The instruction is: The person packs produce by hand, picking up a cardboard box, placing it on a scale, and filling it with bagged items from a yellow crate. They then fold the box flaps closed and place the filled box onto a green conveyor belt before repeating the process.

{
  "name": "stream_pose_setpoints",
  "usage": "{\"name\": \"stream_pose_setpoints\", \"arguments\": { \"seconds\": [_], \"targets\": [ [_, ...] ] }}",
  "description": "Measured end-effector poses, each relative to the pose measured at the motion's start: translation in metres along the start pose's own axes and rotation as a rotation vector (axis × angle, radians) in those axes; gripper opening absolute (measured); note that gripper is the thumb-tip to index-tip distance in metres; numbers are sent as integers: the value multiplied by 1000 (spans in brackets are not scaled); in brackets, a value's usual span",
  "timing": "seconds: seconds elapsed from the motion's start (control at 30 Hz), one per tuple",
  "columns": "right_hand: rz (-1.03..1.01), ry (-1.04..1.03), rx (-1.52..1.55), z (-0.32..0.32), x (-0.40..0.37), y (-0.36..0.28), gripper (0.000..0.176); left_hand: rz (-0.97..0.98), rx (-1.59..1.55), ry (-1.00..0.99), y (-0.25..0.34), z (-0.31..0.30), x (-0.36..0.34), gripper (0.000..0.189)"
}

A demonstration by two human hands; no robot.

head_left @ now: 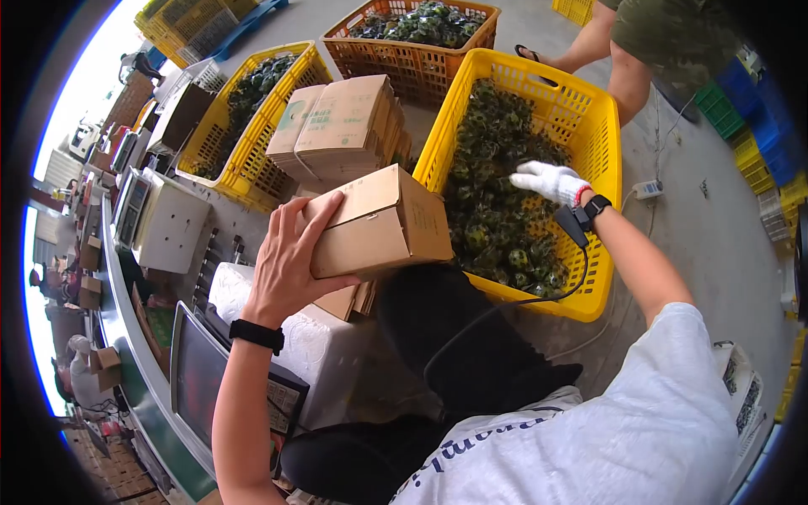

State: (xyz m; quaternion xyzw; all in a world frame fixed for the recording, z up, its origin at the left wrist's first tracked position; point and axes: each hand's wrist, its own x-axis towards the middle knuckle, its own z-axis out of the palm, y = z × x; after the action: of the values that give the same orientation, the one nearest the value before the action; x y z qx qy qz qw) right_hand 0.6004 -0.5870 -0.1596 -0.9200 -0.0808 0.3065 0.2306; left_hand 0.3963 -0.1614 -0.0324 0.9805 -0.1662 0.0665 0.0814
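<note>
My left hand (290,252) is bare and grips a small brown cardboard box (362,223), fingers over its top and thumb along the lower edge. The box is tilted, held above my lap beside a large yellow plastic basket (593,126). Over that basket is my right hand (547,181), in a white knit glove, with its fingers stretched out and nothing visible in them. Below it lie many dark green pieces (497,194) in shiny clear wrapping, filling the basket. A black cable (513,305) runs from a small device at my right wrist.
A strapped stack of flattened cartons (337,126) stands behind the box. Another yellow basket (252,143) and an orange basket (404,59) hold similar pieces. A white foam block (316,358) and a monitor (202,370) are at my left. A person's leg (627,84) is beyond the basket.
</note>
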Motion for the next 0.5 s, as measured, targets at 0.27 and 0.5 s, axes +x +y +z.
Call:
{"name": "stream_pose_setpoints", "arguments": {
  "seconds": [0.27, 0.5],
  "targets": [
    [160, -218, -33, 95, 9, 51, 118, -22, 9, 0, 17, -10, 6, 99],
    [150, -204, 7, 127, 29, 1, 136, -73, -74, -20, 21, -11, 2, 95]
  ]
}}
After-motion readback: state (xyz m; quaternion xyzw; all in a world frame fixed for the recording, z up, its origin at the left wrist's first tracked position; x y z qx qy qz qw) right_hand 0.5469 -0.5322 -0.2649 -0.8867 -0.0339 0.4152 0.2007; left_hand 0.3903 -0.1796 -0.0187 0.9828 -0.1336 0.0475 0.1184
